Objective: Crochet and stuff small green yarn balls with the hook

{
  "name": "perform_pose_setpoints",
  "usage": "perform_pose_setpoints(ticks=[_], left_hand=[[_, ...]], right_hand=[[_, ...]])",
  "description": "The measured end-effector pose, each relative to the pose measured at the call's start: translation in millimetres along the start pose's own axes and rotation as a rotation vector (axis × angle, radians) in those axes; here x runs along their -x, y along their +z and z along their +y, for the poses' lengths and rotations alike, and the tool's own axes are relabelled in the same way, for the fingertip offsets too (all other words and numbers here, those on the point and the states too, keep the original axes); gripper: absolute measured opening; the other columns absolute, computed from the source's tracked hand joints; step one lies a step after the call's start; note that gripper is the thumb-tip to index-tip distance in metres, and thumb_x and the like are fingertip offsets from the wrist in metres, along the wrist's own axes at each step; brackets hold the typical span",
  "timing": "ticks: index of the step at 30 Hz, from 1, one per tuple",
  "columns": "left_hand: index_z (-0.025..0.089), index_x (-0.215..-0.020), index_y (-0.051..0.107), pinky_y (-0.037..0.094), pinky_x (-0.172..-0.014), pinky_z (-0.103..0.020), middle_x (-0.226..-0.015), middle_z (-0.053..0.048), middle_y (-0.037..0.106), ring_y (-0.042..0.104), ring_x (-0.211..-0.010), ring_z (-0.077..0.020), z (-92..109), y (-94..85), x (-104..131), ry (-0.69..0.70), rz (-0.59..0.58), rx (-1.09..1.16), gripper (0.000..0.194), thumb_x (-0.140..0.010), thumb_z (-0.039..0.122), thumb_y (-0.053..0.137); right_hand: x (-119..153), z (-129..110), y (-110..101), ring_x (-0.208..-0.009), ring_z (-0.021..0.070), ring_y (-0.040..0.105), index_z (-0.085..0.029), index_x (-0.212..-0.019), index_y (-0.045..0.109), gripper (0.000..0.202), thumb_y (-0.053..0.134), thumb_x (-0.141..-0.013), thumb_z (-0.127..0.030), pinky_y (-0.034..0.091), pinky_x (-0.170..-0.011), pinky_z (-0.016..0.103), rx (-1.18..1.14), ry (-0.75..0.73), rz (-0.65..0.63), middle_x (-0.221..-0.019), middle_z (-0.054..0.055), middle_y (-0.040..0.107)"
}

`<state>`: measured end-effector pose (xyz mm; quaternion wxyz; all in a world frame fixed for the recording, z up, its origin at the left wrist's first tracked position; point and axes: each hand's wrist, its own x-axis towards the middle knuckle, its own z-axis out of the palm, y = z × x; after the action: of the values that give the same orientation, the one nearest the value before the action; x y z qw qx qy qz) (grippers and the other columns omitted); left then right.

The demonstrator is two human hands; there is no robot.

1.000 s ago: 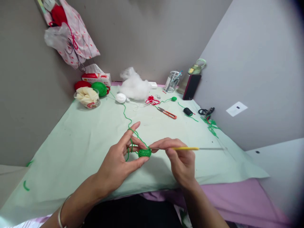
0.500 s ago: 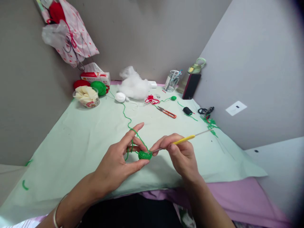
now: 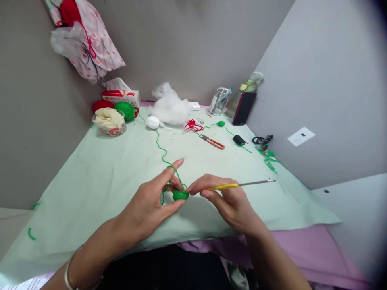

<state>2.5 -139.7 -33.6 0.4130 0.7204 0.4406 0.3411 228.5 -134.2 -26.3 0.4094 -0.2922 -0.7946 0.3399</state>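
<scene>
Hook (image 3: 223, 187) lies pretty much sideways in your right hand's (image 3: 231, 200) snug grip, near end pointing at the green crochet piece (image 3: 180, 195), tip hidden. Your loosely curled left hand (image 3: 149, 203) pinches that piece just left of it, above the desk (image 3: 105, 173).

Looks like home craft corner, judging by cloth-covered table (image 3: 121, 169) against plain walls (image 3: 187, 52), green yarn ball (image 3: 125, 111), white stuffing (image 3: 172, 108), snips (image 3: 215, 142), tissue box (image 3: 130, 98).
</scene>
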Motion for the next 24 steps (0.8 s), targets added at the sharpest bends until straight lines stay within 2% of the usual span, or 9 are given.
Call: perform_pose_setpoints(ticks=[6,10,13,19,21,24], left_hand=[[0.028,-0.150,0.048,0.053,-0.094,-0.033,-0.096,0.003,0.070,0.067,-0.089,-0.0157,-3.3,-2.0,-4.7,0.007,-0.004,-0.108,0.065,-0.088,0.019,0.064],[0.027,-0.150,0.049,0.054,-0.094,-0.033,-0.094,0.002,0.069,0.068,-0.090,-0.0165,-1.4,-3.9,-4.7,-0.075,0.030,-0.050,0.065,-0.087,0.025,0.066],[0.026,-0.152,0.047,0.053,-0.097,-0.037,-0.096,0.001,0.068,0.068,-0.092,-0.0173,-1.0,-1.7,-2.2,-0.131,0.055,0.007,0.070,-0.085,0.027,0.066],[0.024,-0.154,0.046,0.054,-0.095,-0.039,-0.095,0.000,0.069,0.067,-0.089,-0.0182,-3.8,10.5,1.0,-0.158,-0.075,0.114,0.074,-0.083,0.026,0.068],[0.024,-0.152,0.048,0.054,-0.094,-0.041,-0.095,0.000,0.067,0.065,-0.089,-0.0186,-2.7,12.5,-0.1,-0.197,-0.035,0.153,0.072,-0.083,0.027,0.068],[0.022,-0.153,0.047,0.055,-0.094,-0.041,-0.096,-0.001,0.064,0.066,-0.093,-0.0200,1.9,13.5,-1.5,-0.288,0.049,0.305,0.076,-0.081,0.030,0.072]], right_hand=[[-3.7,3.7,6.0,-0.087,0.0165,0.069,-0.017,-0.106,0.068,0.014,0.054,-0.103,-0.015,0.054,-0.075,0.028,0.204,-0.076,-0.098,-0.096,0.008,0.075],[0.4,12.9,18.4,-0.093,0.0178,0.071,-0.019,-0.110,0.067,0.016,0.054,-0.103,-0.014,0.056,-0.079,0.030,0.136,-0.145,0.012,-0.100,0.008,0.076],[2.5,13.8,19.1,-0.096,0.0184,0.071,-0.020,-0.113,0.067,0.018,0.053,-0.103,-0.013,0.056,-0.081,0.031,0.120,-0.180,0.069,-0.103,0.009,0.076],[-1.7,3.6,-1.8,-0.086,0.0157,0.071,-0.019,-0.102,0.070,0.015,0.055,-0.103,-0.017,0.057,-0.079,0.028,0.063,-0.029,-0.203,-0.091,0.006,0.076],[1.8,6.0,1.9,-0.087,0.0170,0.071,-0.020,-0.106,0.070,0.017,0.054,-0.102,-0.015,0.057,-0.075,0.028,0.180,-0.094,-0.156,-0.096,0.008,0.076],[11.5,13.3,19.2,-0.090,0.0203,0.070,-0.023,-0.111,0.070,0.023,0.055,-0.099,-0.010,0.057,-0.072,0.032,0.374,-0.236,0.053,-0.104,0.010,0.077]])
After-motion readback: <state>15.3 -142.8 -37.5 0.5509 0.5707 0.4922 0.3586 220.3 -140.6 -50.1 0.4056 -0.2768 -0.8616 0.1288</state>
